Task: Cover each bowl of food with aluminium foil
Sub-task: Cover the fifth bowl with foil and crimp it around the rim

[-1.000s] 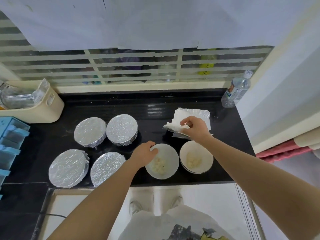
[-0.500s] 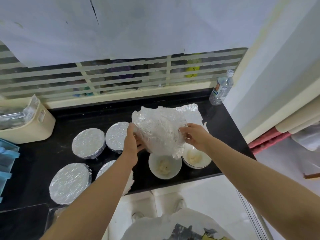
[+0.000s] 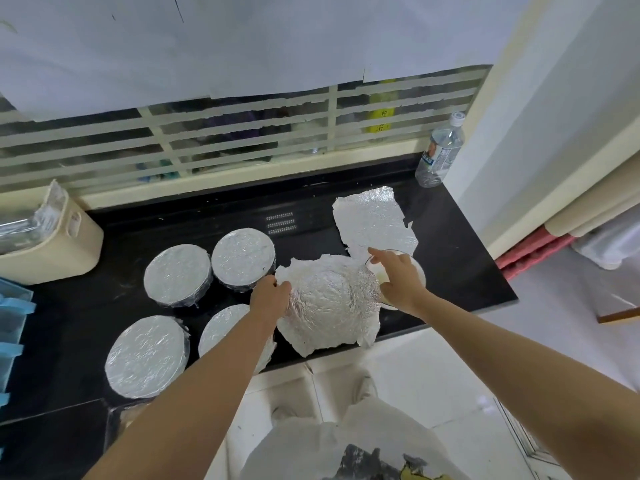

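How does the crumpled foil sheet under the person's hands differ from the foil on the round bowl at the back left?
The loose crumpled foil sheet is draped over a bowl with its ragged edges sticking out; the foil on the back-left covered bowl is pressed flat and tucked round the rim. The left hand grips the loose sheet's edge; nothing touches the covered bowl. Both are silvery, wrinkled foil on the black counter.

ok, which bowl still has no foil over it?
The white bowl under the right hand, rightmost on the black counter. Four have tight foil; one has a loose foil sheet.
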